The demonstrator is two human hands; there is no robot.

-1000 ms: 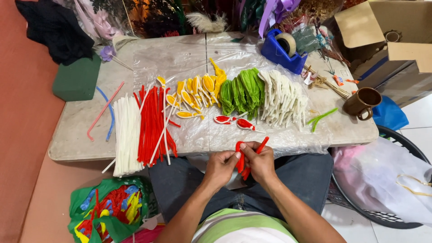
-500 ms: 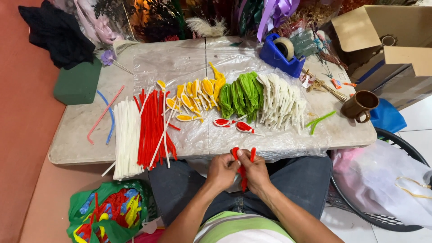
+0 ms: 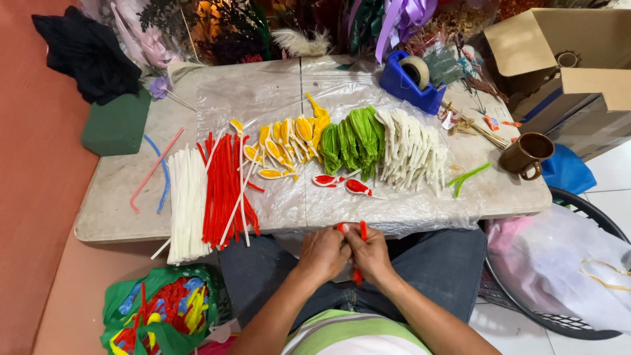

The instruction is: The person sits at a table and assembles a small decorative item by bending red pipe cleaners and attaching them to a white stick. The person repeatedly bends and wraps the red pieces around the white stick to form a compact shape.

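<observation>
Red pipe cleaner (image 3: 358,253) is sitting low in the centre of the frame, just below the near edge of the bench (image 3: 112,210), over our lap. We are pinching it between both hands: our left hand (image 3: 323,253) and right hand (image 3: 369,255) are pressed close together, fingers narrow and closed on the stem, with two red tips poking up above the knuckles and a short tail hanging below.

To do this bending well, we judge we should be keeping the thumbs close to the fold so the wire is creasing where we want it, and turning the two ends evenly so the loop is matching the finished red petals (image 3: 342,184) lying just above on the clear plastic sheet (image 3: 394,210).

Room is tight upward: the bench edge is right above our knuckles, and the plastic is draping over it. Left of centre, the red stems (image 3: 223,190) and white stems (image 3: 187,204) are overhanging that near edge, so a wide left elbow could be brushing them off. At the right, a brown mug (image 3: 526,154) is standing near the corner, with a dark basket (image 3: 578,269) below it. Open space is lying mainly toward our lap and knees.
</observation>
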